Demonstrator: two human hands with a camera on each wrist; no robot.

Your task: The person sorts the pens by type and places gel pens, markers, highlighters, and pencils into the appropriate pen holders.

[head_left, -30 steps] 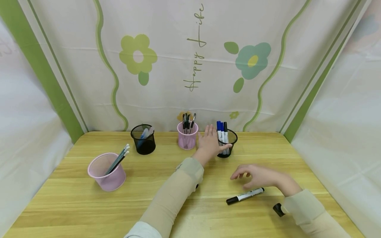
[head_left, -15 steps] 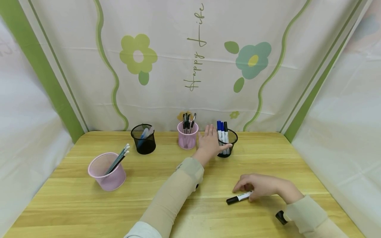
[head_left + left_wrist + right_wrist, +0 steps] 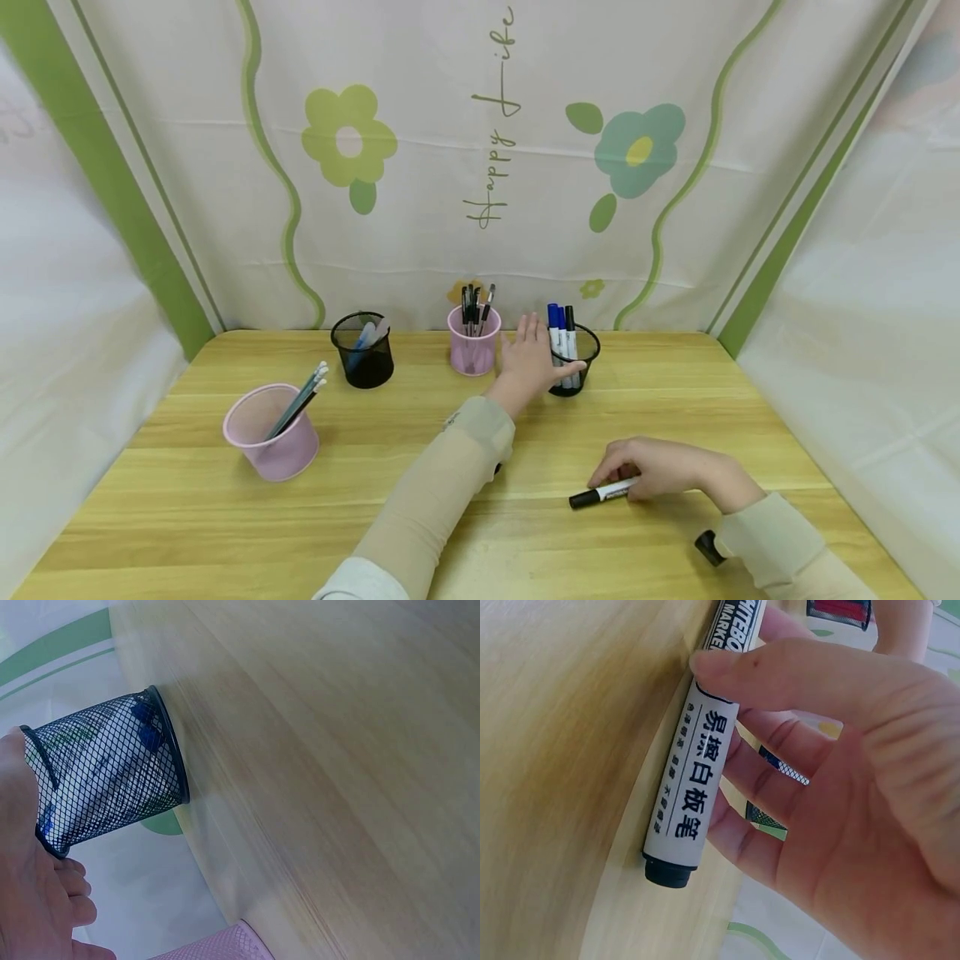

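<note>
My right hand [image 3: 660, 467] pinches a white whiteboard marker [image 3: 686, 772] with black ends between thumb and fingers, low over the table. The marker's dark cap [image 3: 585, 499] points left in the head view. My left hand [image 3: 525, 362] is stretched forward with straight fingers and the thumb spread, against the side of a black mesh pen cup [image 3: 587, 367]. Several whiteboard markers [image 3: 562, 333] with blue or black caps stand in that cup. In the left wrist view, the thumb lies at the rim of the mesh cup [image 3: 105, 769].
A pink pen cup [image 3: 472, 354] with several black pens stands just left of my left hand. Farther left are a black mesh cup [image 3: 367, 371] with bluish items and a pink cup [image 3: 281, 458] of pencils. A printed curtain [image 3: 420, 233] hangs behind the wooden table [image 3: 187, 533].
My right hand has come down onto the whiteboard marker and taken hold of it. The marker's capped end has risen very slightly. My left hand has stayed at the black cup.
</note>
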